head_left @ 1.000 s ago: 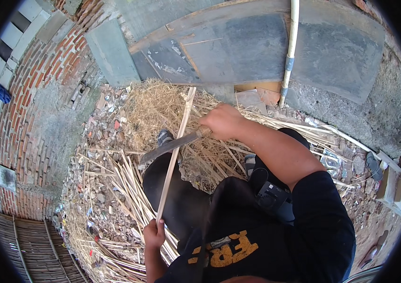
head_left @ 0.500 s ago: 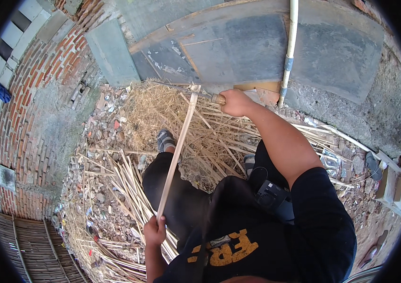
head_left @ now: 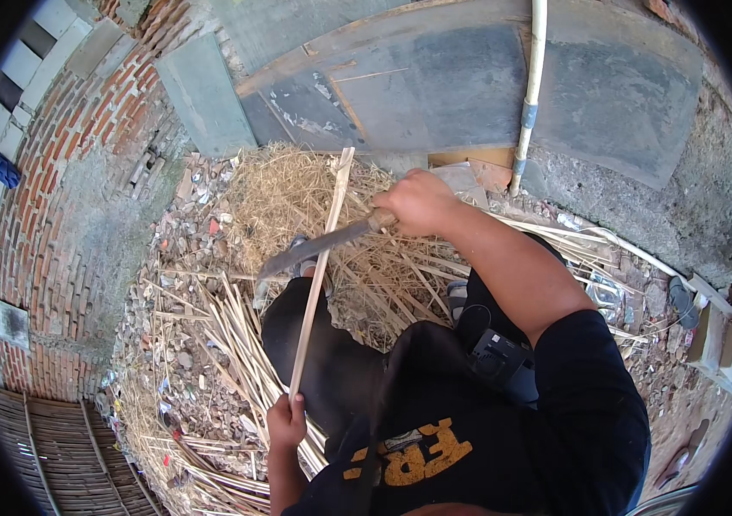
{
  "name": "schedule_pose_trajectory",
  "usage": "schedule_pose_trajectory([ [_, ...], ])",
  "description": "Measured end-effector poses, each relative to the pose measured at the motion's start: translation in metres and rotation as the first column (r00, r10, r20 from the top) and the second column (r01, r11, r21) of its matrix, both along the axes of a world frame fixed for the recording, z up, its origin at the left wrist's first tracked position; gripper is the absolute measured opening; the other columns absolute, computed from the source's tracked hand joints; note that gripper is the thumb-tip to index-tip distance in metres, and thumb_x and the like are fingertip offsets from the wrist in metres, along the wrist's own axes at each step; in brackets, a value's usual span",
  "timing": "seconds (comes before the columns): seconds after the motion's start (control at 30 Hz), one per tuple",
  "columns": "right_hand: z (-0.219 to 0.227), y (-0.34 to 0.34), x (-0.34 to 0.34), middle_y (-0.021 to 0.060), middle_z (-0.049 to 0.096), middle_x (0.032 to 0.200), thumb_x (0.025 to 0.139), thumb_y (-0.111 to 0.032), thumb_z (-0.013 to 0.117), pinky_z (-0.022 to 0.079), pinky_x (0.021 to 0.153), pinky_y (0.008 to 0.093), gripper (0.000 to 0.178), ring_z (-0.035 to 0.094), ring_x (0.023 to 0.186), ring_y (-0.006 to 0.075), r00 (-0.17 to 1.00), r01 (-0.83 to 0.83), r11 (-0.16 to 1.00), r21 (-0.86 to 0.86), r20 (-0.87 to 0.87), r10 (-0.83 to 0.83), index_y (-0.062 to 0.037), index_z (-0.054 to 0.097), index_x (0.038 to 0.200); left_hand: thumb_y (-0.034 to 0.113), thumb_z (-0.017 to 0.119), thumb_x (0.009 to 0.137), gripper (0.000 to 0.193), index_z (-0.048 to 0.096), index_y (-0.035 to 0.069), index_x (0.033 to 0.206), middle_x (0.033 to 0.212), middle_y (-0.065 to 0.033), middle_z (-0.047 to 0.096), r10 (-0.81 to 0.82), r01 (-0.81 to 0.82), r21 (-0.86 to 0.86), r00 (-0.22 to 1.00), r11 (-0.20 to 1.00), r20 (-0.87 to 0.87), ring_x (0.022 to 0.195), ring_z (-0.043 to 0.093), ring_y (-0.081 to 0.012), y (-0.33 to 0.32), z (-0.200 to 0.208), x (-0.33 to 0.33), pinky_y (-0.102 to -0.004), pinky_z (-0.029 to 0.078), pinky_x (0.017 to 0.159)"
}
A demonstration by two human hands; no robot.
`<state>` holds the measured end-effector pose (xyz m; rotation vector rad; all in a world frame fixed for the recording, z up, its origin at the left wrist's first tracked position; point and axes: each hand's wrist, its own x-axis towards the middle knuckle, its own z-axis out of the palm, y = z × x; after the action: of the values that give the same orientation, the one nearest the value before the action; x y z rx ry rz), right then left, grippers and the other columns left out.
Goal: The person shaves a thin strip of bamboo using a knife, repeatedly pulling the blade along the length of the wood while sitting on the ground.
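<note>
My left hand (head_left: pixel 286 421) is closed around the near end of a long pale bamboo strip (head_left: pixel 316 288), which slants up and away from me. In my right hand (head_left: pixel 418 204) is the wooden handle of a machete, gripped in closed fingers. The machete's dark blade (head_left: pixel 314 246) points left and crosses the strip near its middle; whether it touches the strip I cannot tell. Beyond the blade, the strip's far end (head_left: pixel 344 159) sticks out over a heap of thin shavings (head_left: pixel 284 189).
Split bamboo strips (head_left: pixel 241 340) lie piled beside my left leg, on rubble-strewn ground (head_left: pixel 181 344). More strips lie under and right of my right arm. Grey boards (head_left: pixel 435 95) and a white pipe (head_left: pixel 531 103) stand ahead. A brick wall (head_left: pixel 65 172) rises on the left.
The machete has come down along the strip toward me, from its far end to near its middle, and its blade now shows broad side. The left hand has hardly moved.
</note>
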<state>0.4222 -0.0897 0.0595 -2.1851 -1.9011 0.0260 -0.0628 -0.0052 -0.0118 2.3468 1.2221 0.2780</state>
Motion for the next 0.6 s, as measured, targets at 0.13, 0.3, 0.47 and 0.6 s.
schedule_pose_trajectory([
  [0.13,-0.006,-0.006,0.054,0.0144,0.074,0.101,0.085,-0.014,0.064,0.056,0.089,0.0436,0.028,0.071,0.096,0.0325,0.837,0.539,0.842,-0.015,-0.096,-0.538,-0.0119,0.066,0.113,0.038,0.059,0.101,0.047,0.056,0.001,0.072,0.056,-0.0197,0.055,-0.020,0.020,0.006,1.000,1.000,0.002,0.053,0.059,-0.0393,0.001,0.004,0.006,-0.0448,0.044,0.052],
  [0.3,-0.040,-0.018,0.100,0.0200,0.073,0.104,0.083,-0.020,0.065,0.055,0.087,0.0443,0.034,0.070,0.099,0.0347,0.627,0.728,0.685,0.000,-0.403,-0.666,-0.0057,0.067,0.114,0.035,0.059,0.101,0.045,0.056,0.000,0.072,0.057,-0.0203,0.056,-0.042,0.039,0.063,0.998,0.997,0.054,0.053,0.059,-0.0376,-0.001,-0.008,-0.009,-0.0436,0.044,0.052],
  [0.47,-0.049,-0.028,0.108,0.0197,0.072,0.096,0.078,-0.023,0.072,0.053,0.080,0.0422,0.042,0.070,0.092,0.0319,0.407,0.797,0.603,-0.011,-0.728,-0.551,-0.0006,0.067,0.114,0.039,0.061,0.100,0.048,0.055,0.001,0.071,0.055,-0.0161,0.057,0.017,-0.013,-0.034,0.994,0.999,0.109,0.051,0.059,-0.0284,-0.004,-0.012,-0.005,-0.0412,0.043,0.050],
  [0.6,-0.038,-0.025,0.093,0.0161,0.071,0.092,0.079,-0.020,0.074,0.051,0.075,0.0387,0.040,0.068,0.084,0.0261,0.319,0.818,0.573,0.048,-0.867,-0.383,0.0005,0.067,0.112,0.040,0.061,0.099,0.047,0.055,0.002,0.072,0.054,-0.0161,0.056,-0.013,0.011,0.045,0.999,0.999,0.050,0.051,0.061,-0.0309,-0.003,-0.008,-0.006,-0.0430,0.044,0.050],
])
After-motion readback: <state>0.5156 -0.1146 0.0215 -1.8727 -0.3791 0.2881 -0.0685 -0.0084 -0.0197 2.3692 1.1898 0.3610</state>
